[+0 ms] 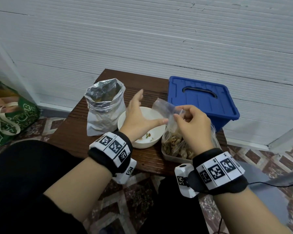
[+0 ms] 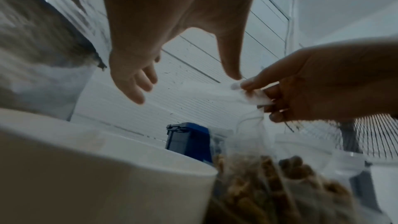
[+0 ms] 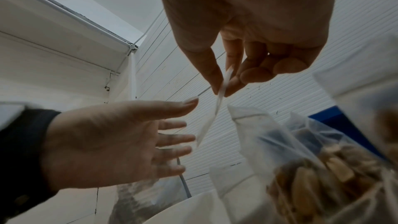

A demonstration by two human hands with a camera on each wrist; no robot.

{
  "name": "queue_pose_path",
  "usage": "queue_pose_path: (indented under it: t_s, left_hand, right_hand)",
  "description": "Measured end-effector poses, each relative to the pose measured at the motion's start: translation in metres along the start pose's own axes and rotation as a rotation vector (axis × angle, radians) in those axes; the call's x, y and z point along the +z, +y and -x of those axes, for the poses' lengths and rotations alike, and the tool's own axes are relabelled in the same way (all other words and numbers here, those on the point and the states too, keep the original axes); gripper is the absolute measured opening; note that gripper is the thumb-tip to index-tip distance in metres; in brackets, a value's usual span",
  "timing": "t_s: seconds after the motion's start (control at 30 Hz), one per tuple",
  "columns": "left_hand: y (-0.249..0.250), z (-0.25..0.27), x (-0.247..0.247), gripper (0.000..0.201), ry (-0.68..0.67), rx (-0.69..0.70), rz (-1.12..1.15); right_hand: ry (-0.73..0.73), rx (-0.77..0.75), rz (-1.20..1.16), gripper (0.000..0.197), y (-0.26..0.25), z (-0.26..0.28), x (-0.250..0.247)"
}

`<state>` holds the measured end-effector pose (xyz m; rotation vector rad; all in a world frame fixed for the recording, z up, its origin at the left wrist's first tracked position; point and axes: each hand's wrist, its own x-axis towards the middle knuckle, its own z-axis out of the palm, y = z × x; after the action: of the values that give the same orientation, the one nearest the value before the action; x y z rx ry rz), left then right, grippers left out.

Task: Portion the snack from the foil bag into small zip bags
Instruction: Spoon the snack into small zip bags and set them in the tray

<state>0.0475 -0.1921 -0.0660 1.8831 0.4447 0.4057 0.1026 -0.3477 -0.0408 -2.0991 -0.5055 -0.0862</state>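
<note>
Nearest the person, the right hand (image 1: 191,127) is hovering just right of the white bowl (image 1: 142,142), pinching the top edge of an empty small zip bag (image 1: 166,108) between thumb and forefinger, the other fingers curling loosely beneath. The clear bag is hanging in the air above the bowl's right rim, its far corner pointing away toward the wall. The left hand (image 1: 139,119) is reaching over the bowl with fingers straight and spread, gripping nothing; its thumb tip is lying right at the bag's near edge, though whether it is touching cannot be told. The two hands are sitting close together, with the bag between them.

Under the right hand, just right of the bowl, filled zip bags (image 1: 174,146) of brown snack are standing in a clear tray (image 1: 176,158). The bowl itself is holding only a few snack pieces (image 1: 148,135) at its bottom.

Left of the bowl and slightly farther back, the foil bag (image 1: 105,108) is standing upright on the counter (image 1: 74,135), its mouth open. Beyond the bowl to the right, a blue lidded box (image 1: 201,100) is resting at the counter's far edge, against the white wall (image 1: 142,39).
</note>
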Motion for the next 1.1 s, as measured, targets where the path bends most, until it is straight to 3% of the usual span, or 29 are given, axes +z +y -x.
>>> queue_pose_path:
  t_s: [0.13, 0.27, 0.43, 0.7, 0.87, 1.1]
  left_hand:
    - [0.003, 0.001, -0.012, 0.115, -0.182, 0.396, -0.396]
    - [0.004, -0.003, -0.015, 0.092, -0.194, 0.557, -0.52]
    - [0.003, -0.004, -0.013, 0.076, -0.133, 0.624, -0.541]
    - [0.005, -0.003, -0.019, 0.073, -0.07, 0.619, -0.475]
    - [0.006, -0.005, -0.022, 0.063, -0.059, 0.655, -0.431]
    - [0.008, -0.006, -0.031, 0.048, -0.056, 0.636, -0.384]
  right_hand:
    - [-0.015, -0.01, -0.093, 0.028, -0.007, -0.003, -0.002]
    - [-0.062, -0.009, -0.166, 0.037, -0.015, -0.003, 0.002]
    - [-0.074, 0.02, -0.211, 0.038, -0.018, -0.001, 0.006]
    - [-0.056, 0.086, -0.393, 0.021, -0.018, 0.002, -0.005]
    - [-0.149, 0.067, -0.326, 0.036, -0.016, 0.001, -0.005]
    - [-0.129, 0.026, -0.258, 0.029, -0.019, -0.002, 0.0]
